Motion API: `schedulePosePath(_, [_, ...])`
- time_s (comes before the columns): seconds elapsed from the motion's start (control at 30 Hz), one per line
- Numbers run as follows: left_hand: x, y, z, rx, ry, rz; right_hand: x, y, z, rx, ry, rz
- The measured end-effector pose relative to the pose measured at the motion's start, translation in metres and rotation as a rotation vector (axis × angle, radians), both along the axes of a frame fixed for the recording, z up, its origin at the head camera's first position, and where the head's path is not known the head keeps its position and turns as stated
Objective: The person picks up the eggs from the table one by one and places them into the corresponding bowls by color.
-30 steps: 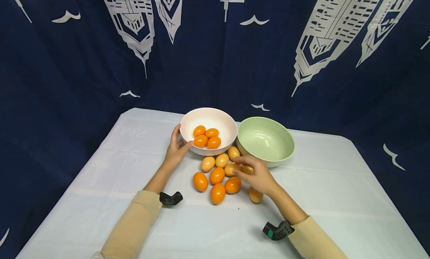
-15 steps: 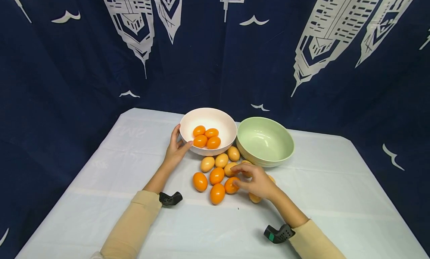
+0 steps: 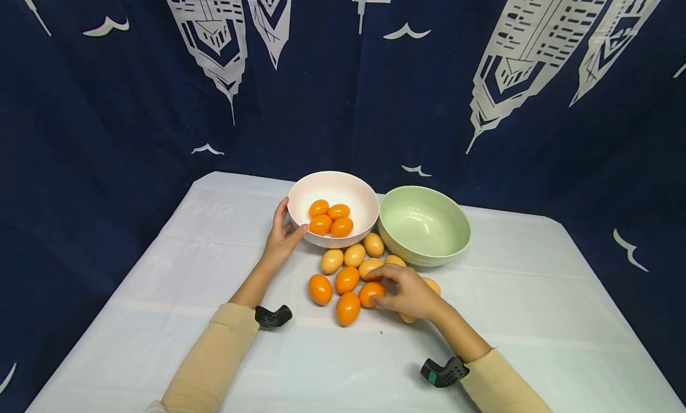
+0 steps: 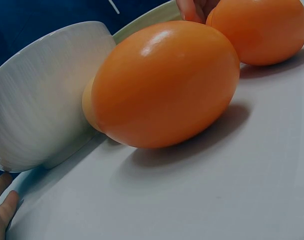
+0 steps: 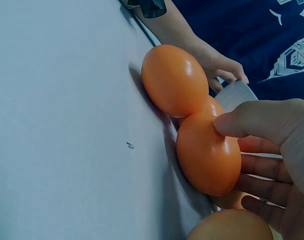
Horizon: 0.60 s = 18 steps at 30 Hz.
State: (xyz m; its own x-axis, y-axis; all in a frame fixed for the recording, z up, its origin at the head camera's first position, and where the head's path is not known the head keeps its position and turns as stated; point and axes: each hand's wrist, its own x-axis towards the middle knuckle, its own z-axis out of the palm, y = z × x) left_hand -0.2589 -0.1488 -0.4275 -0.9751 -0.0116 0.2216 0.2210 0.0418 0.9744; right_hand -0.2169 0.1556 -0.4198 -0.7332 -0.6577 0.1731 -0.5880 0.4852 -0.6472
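Note:
My left hand (image 3: 281, 240) holds the side of a pale pink bowl (image 3: 356, 193), with the thumb at its rim. Several orange eggs lie in that bowl. On the table, my right hand (image 3: 409, 291) pinches an orange egg (image 5: 206, 155), the thumb (image 5: 231, 122) on its near side and the fingers behind it. More orange eggs, such as one at the left (image 3: 320, 289) and one in front (image 3: 348, 309), lie close by. Several yellowish-tan eggs (image 3: 332, 261) sit between these and the bowls, some partly hidden by my right hand.
A light green bowl (image 3: 426, 222) with nothing in it stands right of the pink one. White cloth covers the table (image 3: 187, 270). Behind hangs a dark blue curtain (image 3: 332, 103) with white prints. Each wrist wears a black camera (image 3: 273, 316).
My right hand has drawn back from the tan eggs near the green bowl, toward me, and its thumb and fingers have closed around an orange egg. The left hand stays at the pink bowl.

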Motion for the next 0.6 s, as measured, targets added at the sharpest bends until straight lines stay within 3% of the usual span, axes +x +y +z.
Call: schedulePosePath(0.6, [0.0006, 0.0004, 0.0006, -0.001, -0.013, -0.002, 0.0005, -0.0003, -0.0036, 0.124, 0.044, -0.019])
